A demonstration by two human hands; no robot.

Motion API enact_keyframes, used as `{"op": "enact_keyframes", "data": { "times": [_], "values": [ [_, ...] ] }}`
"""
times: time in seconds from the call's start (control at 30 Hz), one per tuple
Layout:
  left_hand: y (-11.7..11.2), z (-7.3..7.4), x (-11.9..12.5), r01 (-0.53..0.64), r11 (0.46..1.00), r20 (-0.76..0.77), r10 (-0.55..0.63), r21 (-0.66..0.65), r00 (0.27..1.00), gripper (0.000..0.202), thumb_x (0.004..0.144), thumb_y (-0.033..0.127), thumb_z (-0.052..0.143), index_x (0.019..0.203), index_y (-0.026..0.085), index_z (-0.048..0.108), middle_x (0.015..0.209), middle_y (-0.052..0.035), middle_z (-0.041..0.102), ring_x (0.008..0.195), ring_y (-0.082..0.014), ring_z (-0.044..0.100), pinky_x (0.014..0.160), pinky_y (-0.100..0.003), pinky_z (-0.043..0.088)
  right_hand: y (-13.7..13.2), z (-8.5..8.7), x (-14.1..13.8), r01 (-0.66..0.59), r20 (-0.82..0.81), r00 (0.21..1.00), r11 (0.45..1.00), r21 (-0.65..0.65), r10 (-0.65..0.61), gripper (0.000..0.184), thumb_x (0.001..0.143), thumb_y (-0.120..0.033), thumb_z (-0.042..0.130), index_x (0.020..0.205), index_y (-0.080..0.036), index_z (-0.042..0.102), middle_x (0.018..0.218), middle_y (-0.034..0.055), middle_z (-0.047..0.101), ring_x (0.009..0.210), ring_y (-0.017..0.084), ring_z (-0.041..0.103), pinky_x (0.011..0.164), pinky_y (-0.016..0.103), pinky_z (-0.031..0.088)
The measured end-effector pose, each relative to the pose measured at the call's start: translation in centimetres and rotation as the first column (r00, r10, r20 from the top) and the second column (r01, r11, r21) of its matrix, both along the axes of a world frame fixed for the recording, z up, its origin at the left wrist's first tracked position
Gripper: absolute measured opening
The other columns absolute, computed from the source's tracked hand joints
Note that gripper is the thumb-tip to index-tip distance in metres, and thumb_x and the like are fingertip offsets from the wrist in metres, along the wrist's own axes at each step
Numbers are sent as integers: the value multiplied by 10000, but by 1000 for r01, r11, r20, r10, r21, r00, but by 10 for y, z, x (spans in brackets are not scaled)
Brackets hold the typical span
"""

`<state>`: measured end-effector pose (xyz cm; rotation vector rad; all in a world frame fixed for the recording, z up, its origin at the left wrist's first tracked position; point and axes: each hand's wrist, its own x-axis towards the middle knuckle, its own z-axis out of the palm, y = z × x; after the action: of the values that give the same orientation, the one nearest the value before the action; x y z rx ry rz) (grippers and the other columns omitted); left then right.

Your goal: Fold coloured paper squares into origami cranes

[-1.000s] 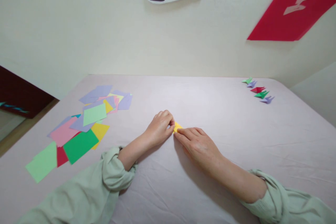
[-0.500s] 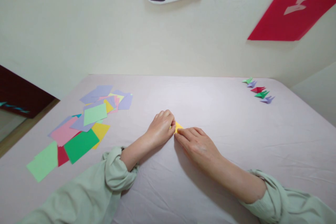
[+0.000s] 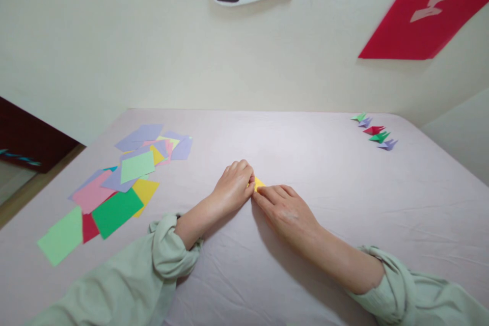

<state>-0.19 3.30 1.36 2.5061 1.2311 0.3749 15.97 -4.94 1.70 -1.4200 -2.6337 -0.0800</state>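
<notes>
A small piece of yellow paper (image 3: 259, 183) lies at the middle of the table, mostly covered by my fingers. My left hand (image 3: 236, 182) is curled closed at its left side, thumb and fingers pinching the edge. From the right, my right hand (image 3: 288, 209) reaches in with fingers pressed together, and its fingertips hold the paper's near right edge. How the paper is folded underneath my fingers is hidden.
Loose sheets of coloured paper, among them a dark green sheet (image 3: 117, 213) and a pink one (image 3: 92, 191), overlap on the left of the cloth-covered table (image 3: 214, 137). Several folded paper figures, including a red one (image 3: 373, 131), form a row at the far right.
Both hands stay on the yellow paper in nearly the same pose. The whole view has shifted very slightly; the other papers and folded figures rest as before.
</notes>
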Motion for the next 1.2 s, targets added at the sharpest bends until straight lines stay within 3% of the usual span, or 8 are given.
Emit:
{"op": "enact_keyframes", "data": {
  "times": [0.33, 0.5, 0.57, 0.67, 0.77, 1.2],
  "values": [
    [10, -12, -4, 14, 1000, 162, -13, -7, 987, 52, 864, 172, 557, 814, 186, 556, 891, -31, 582, 865, -191, 532, 779, -329, 422, -1, -2, -3, 14, 34, 999, 1000, 23, -15, 113, 913, -147, 578, 1020, -168, 608, 974, 53, 649, 875, 211, 583, 833, 365, 417],
    [3, -7, -19, -20, 999, 299, 28, -31, 954, 99, 899, 109, 490, 885, 177, 560, 905, -31, 582, 871, -171, 546, 794, -309, 452, -1, 0, -3, 29, 28, 999, 1000, 3, -29, 91, 917, -158, 579, 1000, -183, 608, 970, 43, 644, 886, 215, 585, 829, 370, 421],
    [-8, -4, -26, -23, 1000, 252, 17, 21, 968, 128, 921, 116, 471, 935, 175, 583, 948, -44, 590, 924, -184, 540, 835, -327, 450, -1, 0, -3, 30, 26, 999, 1000, 2, -30, 98, 921, -157, 574, 1008, -186, 608, 980, 42, 645, 897, 214, 587, 834, 371, 422],
    [-24, -2, -32, 87, 995, 100, -92, 53, 991, 193, 957, 180, 461, 1066, 206, 619, 986, -52, 591, 945, -198, 532, 846, -347, 455, 0, -1, -3, 22, 20, 1000, 1000, 17, -22, 125, 923, -155, 572, 1041, -174, 607, 999, 51, 652, 902, 209, 590, 840, 367, 424],
    [-33, -4, -33, 125, 989, 1, -126, 76, 992, 246, 954, 184, 477, 1145, 238, 622, 1009, -52, 592, 956, -200, 530, 851, -349, 460, 0, -2, -2, 16, 7, 1000, 999, 35, -16, 170, 922, -154, 572, 1091, -154, 599, 1013, 60, 656, 911, 207, 593, 841, 364, 428],
    [-43, -2, -21, 36, 986, -191, -5, 160, 982, 327, 925, 119, 461, 1220, 218, 561, 1048, -64, 595, 989, -225, 533, 851, -383, 469, -1, -1, -2, 26, 9, 1000, 1000, 8, -26, 144, 927, -150, 564, 1066, -170, 601, 1024, 59, 660, 928, 209, 600, 847, 369, 422]
  ]
}}
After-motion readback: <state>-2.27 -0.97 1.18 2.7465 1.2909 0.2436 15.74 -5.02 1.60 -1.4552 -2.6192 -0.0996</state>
